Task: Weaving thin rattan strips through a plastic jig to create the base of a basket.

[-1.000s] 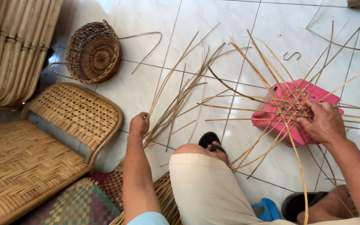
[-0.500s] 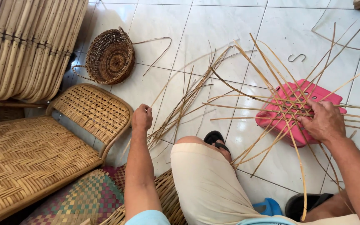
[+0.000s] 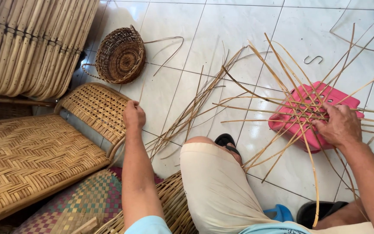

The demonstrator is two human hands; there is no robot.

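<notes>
The white tiled floor (image 3: 256, 39) carried everything, and at its left edge lay a woven rattan chair (image 3: 31, 151) on its side, a stack of curved cane frames (image 3: 31, 43) above it. Next down in size, a pink plastic stool (image 3: 308, 121) sat toward the right with crossed cane strips (image 3: 291, 108) woven into a flat start on its top, their long free ends fanning out over the tiles. A loose bundle of strips (image 3: 191, 112) lay between the hands, and a small round basket (image 3: 120, 56) rested on its side further off. The right hand (image 3: 340, 126) pressed flat on the woven crossing, fingers spread and curled over the strips to pin them. The left hand (image 3: 133, 116) was closed in a loose fist beside the chair's rim (whether it pinched a strip I could not tell). The strips looked light, springy and smooth, likely to slip or kink, so best taken near the crossing rather than at the whippy tips
</notes>
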